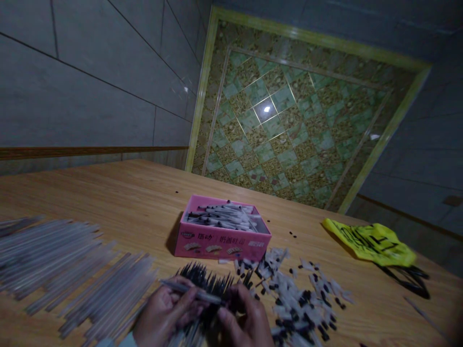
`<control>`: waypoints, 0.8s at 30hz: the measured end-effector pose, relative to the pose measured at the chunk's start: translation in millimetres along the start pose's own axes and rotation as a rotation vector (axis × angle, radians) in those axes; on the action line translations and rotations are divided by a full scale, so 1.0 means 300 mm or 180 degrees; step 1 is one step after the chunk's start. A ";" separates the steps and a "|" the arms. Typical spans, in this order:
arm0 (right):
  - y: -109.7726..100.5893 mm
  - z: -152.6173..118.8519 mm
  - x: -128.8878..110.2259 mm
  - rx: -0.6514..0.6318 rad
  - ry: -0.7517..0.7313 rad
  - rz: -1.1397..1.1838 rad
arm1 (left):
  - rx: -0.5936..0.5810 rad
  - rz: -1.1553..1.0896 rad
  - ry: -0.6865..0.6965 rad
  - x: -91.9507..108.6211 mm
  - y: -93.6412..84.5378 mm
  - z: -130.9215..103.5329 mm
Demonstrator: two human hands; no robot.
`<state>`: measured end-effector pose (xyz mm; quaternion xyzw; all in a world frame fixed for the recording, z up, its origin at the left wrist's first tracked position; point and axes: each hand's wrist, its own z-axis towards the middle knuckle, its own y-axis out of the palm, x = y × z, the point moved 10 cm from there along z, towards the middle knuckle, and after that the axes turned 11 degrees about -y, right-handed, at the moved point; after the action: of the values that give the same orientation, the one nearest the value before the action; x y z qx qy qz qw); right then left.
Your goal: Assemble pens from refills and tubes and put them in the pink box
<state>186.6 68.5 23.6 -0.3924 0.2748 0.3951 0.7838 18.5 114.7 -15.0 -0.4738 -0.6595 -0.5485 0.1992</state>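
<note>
My left hand [159, 313] is closed around a slim pen [191, 291], held slantwise near the table's front edge. At the pen's right end, the thumb and fingers of my right hand [249, 320] pinch; whether a small part sits between them is hard to make out. Behind and beneath both hands lies a bunch of dark, pointed pen refills [202, 275]. To the right spreads a loose heap of whitish pen caps and small black plugs [300, 303]. Many clear plastic pen tubes [47, 258] lie in rows at the left.
Behind the hands stands a pink cardboard box [222, 245] holding several assembled-looking pens [224, 215]. A yellow bag [372, 241] with black lettering and a black strap [405, 279] lies at the right. The wooden table [119, 193] meets a tiled wall [108, 96].
</note>
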 end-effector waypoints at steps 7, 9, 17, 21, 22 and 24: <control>0.019 0.006 -0.025 -0.0240 -0.0189 -0.0181 | -0.0040 0.0077 0.0051 0.002 0.006 -0.003; 0.011 0.007 -0.029 -0.0156 -0.0232 -0.0160 | -0.0005 0.0072 0.0040 0.001 0.004 -0.003; 0.012 0.008 -0.038 -0.0173 -0.0219 -0.0164 | 0.0057 0.0050 0.0027 0.000 0.002 -0.007; 0.033 0.002 -0.027 -0.0350 -0.0165 -0.0145 | -0.0089 0.0129 0.0008 -0.004 0.014 -0.004; 0.037 0.000 -0.021 -0.0389 -0.0130 -0.0129 | -0.0105 0.0153 0.0003 -0.005 0.015 -0.003; 0.032 -0.001 -0.015 -0.0346 -0.0094 -0.0090 | -0.0068 0.0144 -0.0004 -0.006 0.010 -0.003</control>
<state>176.2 70.1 22.8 -0.4324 0.2357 0.4040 0.7709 21.7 113.1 -14.5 -0.4911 -0.6428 -0.5506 0.2062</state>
